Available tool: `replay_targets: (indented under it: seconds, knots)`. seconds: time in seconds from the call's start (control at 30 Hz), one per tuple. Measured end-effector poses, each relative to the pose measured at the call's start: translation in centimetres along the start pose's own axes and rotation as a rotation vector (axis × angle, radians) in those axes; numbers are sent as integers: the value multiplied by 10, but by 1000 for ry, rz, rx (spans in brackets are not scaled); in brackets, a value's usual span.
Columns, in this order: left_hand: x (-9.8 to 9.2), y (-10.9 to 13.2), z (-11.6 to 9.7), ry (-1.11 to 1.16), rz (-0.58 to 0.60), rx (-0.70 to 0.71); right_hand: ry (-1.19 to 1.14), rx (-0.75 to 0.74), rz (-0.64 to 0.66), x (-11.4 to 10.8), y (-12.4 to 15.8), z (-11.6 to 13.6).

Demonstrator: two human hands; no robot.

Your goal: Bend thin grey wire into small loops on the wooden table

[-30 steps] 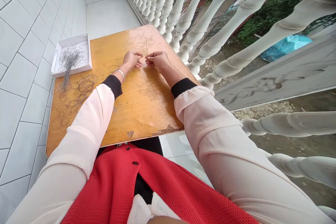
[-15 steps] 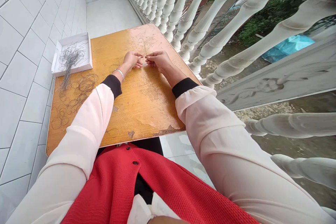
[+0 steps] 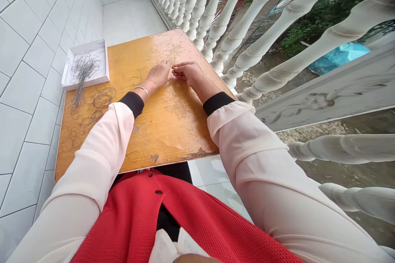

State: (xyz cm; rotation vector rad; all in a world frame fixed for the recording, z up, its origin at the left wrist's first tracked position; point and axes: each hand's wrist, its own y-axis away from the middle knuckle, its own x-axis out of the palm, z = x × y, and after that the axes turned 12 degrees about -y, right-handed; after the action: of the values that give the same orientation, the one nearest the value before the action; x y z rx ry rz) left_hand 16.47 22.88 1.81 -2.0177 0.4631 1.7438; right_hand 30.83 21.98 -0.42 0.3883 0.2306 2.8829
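A thin, dark wire rises from between my hands, its upper end bending over to the left. My right hand pinches it low down between thumb and fingers. Close against it on the left, my left hand has its back turned up and its fingers closed at the wire's lower part; the fingertips are partly hidden. Both hands are over the far half of the wooden table. Loose rings of wire lie on the tabletop to the left of my left forearm.
At the table's far left corner is a shallow white box. A bundle of straight wires hangs over its front rim. A white tiled wall runs along the left, a white balustrade along the right.
My left hand has rolled over so that its back faces up, and its fingers have come nearer my right hand. The wire's curved top has shifted slightly right.
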Motion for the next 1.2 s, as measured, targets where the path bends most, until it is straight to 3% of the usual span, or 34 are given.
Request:
replay_targets:
  seconds: [0.33, 0.53, 0.8, 0.9, 1.03, 1.2]
  knots:
    - [11, -5, 8, 12, -10, 13, -13, -32, 49, -1, -5, -2]
    - [16, -6, 14, 221, -51, 37, -7, -73, 98, -2, -6, -5]
    - [22, -8, 20, 267, -17, -7, 50, -43, 10, 4, 3, 3]
    - [23, -8, 24, 304, -67, -33, 43, -40, -12, 5, 6, 5]
    - [21, -6, 23, 512, -141, -102, 47, -44, 1, 6, 10, 7]
    - [19, -6, 14, 891, -104, -286, 95, -41, -6, 12, 14, 11]
